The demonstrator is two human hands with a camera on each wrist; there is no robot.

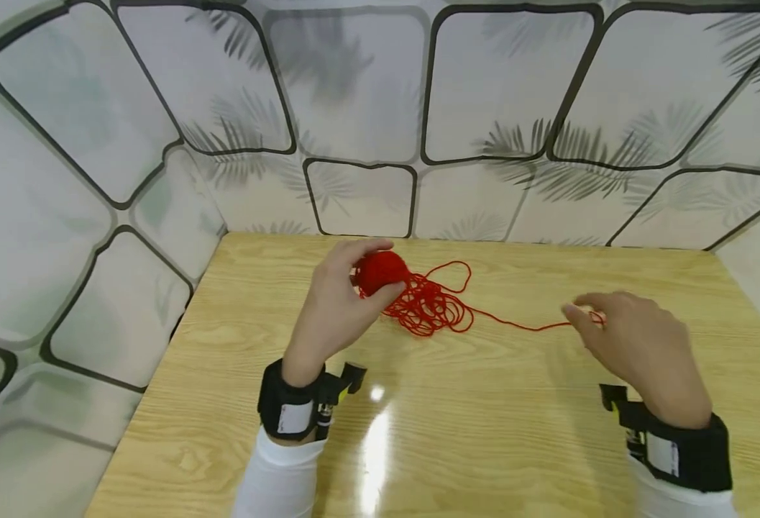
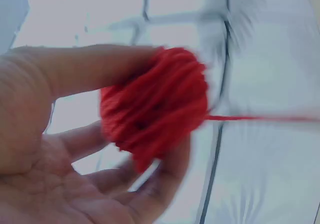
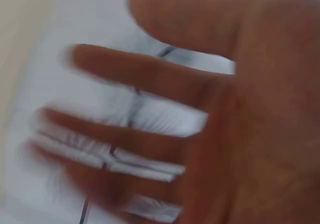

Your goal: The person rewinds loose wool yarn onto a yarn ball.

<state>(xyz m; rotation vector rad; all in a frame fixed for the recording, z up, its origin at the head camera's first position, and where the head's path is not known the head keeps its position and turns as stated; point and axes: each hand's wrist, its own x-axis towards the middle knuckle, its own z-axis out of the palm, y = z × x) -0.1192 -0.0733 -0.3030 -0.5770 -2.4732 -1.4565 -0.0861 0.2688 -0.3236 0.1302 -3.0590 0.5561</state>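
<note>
A wound ball of red yarn [image 1: 382, 272] sits in my left hand [image 1: 337, 302], gripped between thumb and fingers. The left wrist view shows the ball [image 2: 155, 104] close up, with one strand [image 2: 260, 118] running off to the right. Beside that hand lies a loose tangle of the yarn [image 1: 425, 306] on the table. A single strand [image 1: 528, 328] runs from this tangle to my right hand [image 1: 645, 345]. In the right wrist view the right hand [image 3: 215, 124] has its fingers spread and blurred, and no yarn shows there.
The light wooden table [image 1: 483, 432] meets a patterned wall [image 1: 367, 194] at its back edge, and the wall continues on the left. Black camera straps [image 1: 289, 406] circle both wrists. A loop of yarn [image 1: 464, 273] lies behind the tangle.
</note>
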